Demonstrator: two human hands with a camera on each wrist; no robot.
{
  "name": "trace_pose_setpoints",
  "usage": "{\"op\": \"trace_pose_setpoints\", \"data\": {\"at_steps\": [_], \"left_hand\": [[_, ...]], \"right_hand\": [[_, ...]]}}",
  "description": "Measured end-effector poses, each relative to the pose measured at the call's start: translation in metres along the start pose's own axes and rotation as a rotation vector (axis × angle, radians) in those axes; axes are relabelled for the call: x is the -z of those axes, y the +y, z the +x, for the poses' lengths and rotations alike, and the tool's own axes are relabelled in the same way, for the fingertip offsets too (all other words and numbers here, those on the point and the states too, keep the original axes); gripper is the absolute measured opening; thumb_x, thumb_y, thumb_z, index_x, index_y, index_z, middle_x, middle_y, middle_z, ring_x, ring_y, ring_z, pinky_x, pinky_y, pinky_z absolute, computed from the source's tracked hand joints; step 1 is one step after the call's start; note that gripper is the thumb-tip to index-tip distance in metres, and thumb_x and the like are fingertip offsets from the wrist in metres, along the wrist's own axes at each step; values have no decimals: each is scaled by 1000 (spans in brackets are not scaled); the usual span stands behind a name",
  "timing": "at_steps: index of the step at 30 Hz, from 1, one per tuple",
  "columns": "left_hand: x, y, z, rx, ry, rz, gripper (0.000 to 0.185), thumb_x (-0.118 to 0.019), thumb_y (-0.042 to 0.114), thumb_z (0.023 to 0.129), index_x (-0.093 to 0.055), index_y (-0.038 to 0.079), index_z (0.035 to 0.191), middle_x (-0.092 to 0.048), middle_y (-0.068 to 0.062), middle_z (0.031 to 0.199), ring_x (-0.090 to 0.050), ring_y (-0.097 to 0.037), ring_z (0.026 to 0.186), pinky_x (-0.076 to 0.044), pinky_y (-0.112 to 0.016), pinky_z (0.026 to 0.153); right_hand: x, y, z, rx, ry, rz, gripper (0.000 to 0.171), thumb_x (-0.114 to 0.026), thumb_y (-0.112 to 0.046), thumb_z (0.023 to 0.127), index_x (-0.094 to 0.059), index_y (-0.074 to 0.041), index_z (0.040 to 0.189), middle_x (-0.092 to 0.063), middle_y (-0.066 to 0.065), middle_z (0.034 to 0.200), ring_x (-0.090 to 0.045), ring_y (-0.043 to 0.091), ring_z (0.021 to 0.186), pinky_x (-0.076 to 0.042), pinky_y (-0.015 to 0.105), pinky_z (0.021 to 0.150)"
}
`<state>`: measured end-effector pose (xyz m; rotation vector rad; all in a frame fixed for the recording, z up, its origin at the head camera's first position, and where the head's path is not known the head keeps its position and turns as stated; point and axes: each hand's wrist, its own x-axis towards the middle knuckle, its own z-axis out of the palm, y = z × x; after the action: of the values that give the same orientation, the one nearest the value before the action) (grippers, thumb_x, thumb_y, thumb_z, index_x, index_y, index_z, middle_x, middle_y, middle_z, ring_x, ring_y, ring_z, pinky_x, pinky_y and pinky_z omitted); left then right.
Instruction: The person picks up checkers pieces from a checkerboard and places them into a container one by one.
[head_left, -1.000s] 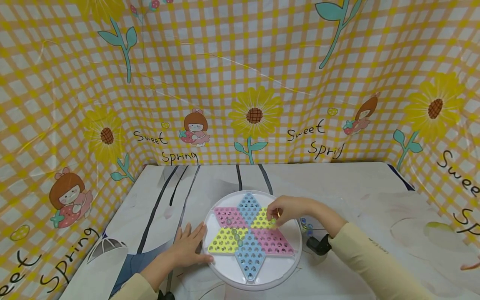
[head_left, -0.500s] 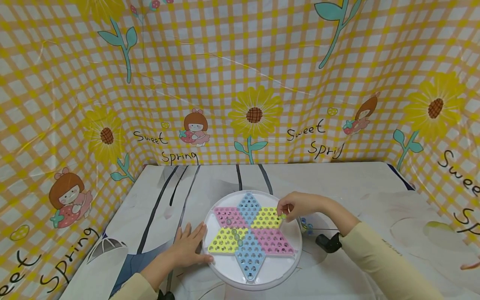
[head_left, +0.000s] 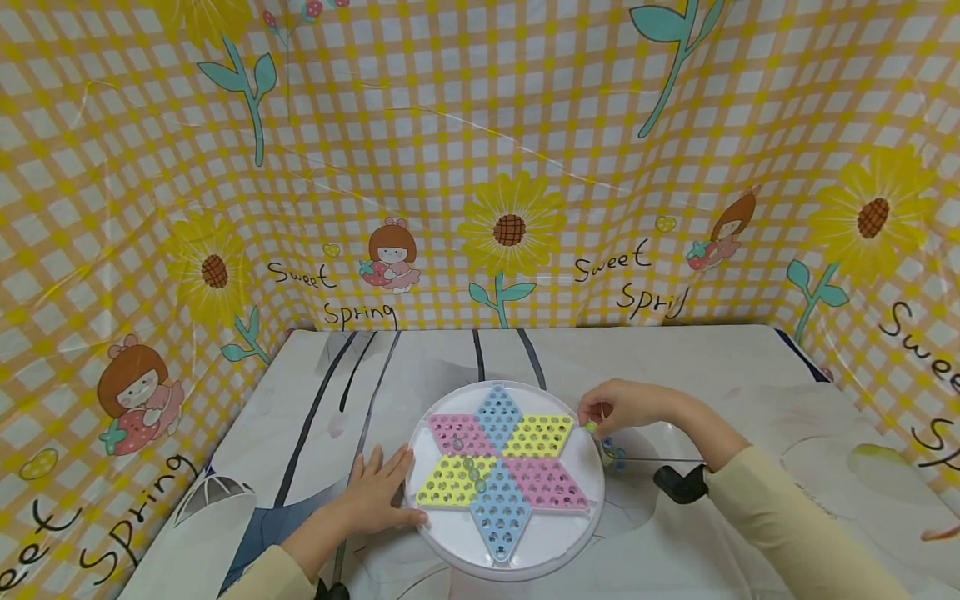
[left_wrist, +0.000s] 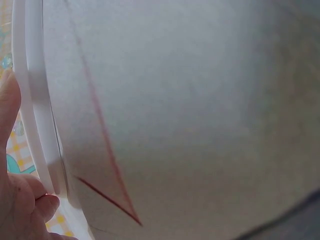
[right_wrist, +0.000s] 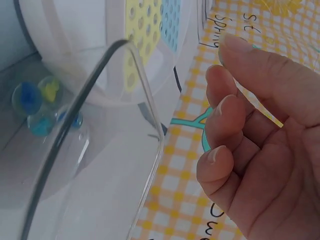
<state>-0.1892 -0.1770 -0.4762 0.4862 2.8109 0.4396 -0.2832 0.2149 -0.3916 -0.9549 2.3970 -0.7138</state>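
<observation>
A round white Chinese checkers board (head_left: 551,537) with a star of pink, yellow and blue perforated sections lies on the table. Several clear marbles (head_left: 474,475) sit in a slanting row on its left half. My left hand (head_left: 375,497) rests at the board's left rim, fingers spread; in the left wrist view its fingers touch the board edge (left_wrist: 36,95). Just off the upper right rim, my right hand (head_left: 626,402) pinches a yellow-green marble (head_left: 591,427) at its fingertips. That marble does not show in the right wrist view, where the curled fingers (right_wrist: 227,112) appear.
A clear container with a raised rim (right_wrist: 95,70) stands right of the board. Blue marbles (head_left: 617,457), a yellow marble (right_wrist: 50,90) and a teal marble (right_wrist: 41,124) lie by it. A checked cloth (head_left: 510,125) hangs behind the table.
My right hand has moved right, from the board's yellow section to beyond its rim, with the yellow-green marble at its fingertips. My left hand has stayed in place.
</observation>
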Motion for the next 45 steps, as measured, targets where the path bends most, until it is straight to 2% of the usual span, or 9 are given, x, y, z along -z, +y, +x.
{"op": "trace_pose_setpoints", "data": {"at_steps": [10,17,25,33,45], "left_hand": [[0,0,0,3,-6,-2,100,-59,65,73,-23,4,145,-19,-12,152,-7,-49,135,-1,-62,106],[0,-2,1,-4,-3,-10,100,-59,64,74,-22,4,145,-18,-12,152,-6,-50,134,-1,-63,106],[-1,-2,1,-7,-1,-20,99,-60,63,74,-22,4,145,-18,-13,152,-5,-50,134,0,-63,106],[-1,-1,2,-3,3,-21,101,-60,64,73,-23,3,145,-18,-13,152,-5,-50,134,0,-63,106],[-4,-3,3,0,12,-13,101,-60,64,73,-23,4,145,-18,-12,152,-6,-50,134,-1,-62,106]], "right_hand": [[8,18,-19,14,16,9,12,-66,-4,77,-62,-5,88,-48,-5,73,-44,9,69,-40,21,57],[10,29,-31,-21,40,3,11,-65,-5,79,-61,-10,88,-48,-4,74,-44,8,69,-40,20,57],[9,38,-42,-62,53,9,11,-64,-5,79,-61,-7,90,-49,-3,75,-44,8,70,-40,21,57],[4,47,-46,-103,48,46,13,-64,-4,80,-61,-2,92,-48,-2,74,-44,10,70,-39,22,57],[3,52,-45,-123,36,56,14,-63,-5,81,-60,-1,94,-47,-2,73,-44,10,68,-38,22,57]]}}
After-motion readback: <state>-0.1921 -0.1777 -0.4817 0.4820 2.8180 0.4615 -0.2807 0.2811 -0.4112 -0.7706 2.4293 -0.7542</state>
